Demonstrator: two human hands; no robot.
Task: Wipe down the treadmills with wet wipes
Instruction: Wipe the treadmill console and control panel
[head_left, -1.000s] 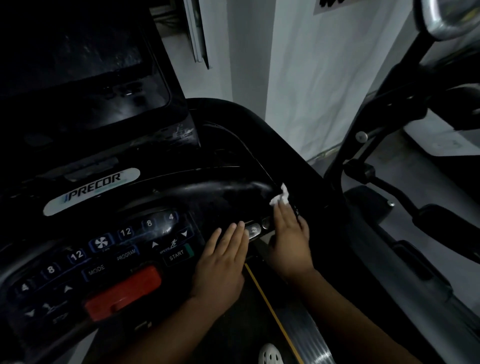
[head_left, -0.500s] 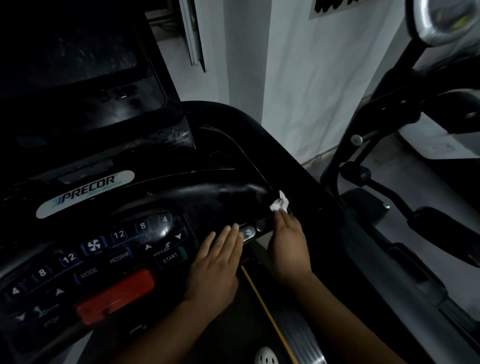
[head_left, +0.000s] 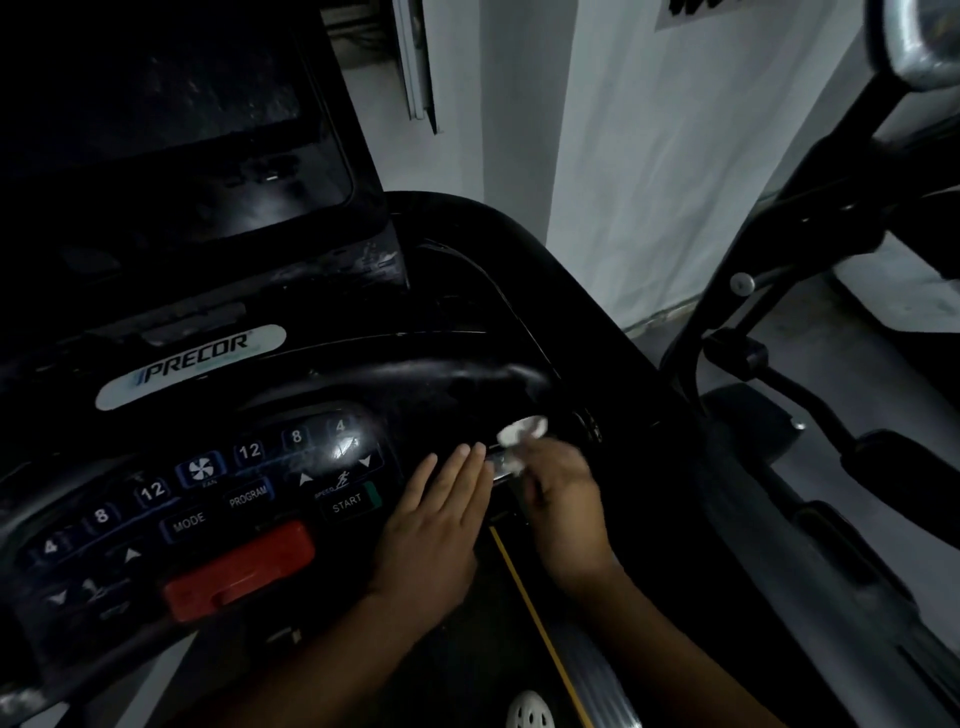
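Note:
A black Precor treadmill console (head_left: 218, 457) fills the left half of the dim view, with numbered keys, a START key and a red stop bar (head_left: 239, 569). My left hand (head_left: 434, 525) lies flat with straight fingers on the console's right end, just right of the START key. My right hand (head_left: 563, 499), blurred by motion, holds a small crumpled white wet wipe (head_left: 522, 434) at its fingertips. The wipe is pressed against the silver grip sensor on the black handrail (head_left: 519, 291).
The treadmill's dark screen (head_left: 171, 119) stands at the upper left. A white wall (head_left: 649, 156) rises behind. Another black exercise machine (head_left: 810, 291) with pedals stands close on the right. Below my arms lie the belt's side rail with a yellow stripe (head_left: 540, 623) and a white shoe (head_left: 530, 712).
My right hand has slid the wipe a little to the left along the rail's grip sensor and is now blurred. My left hand stays flat in the same spot.

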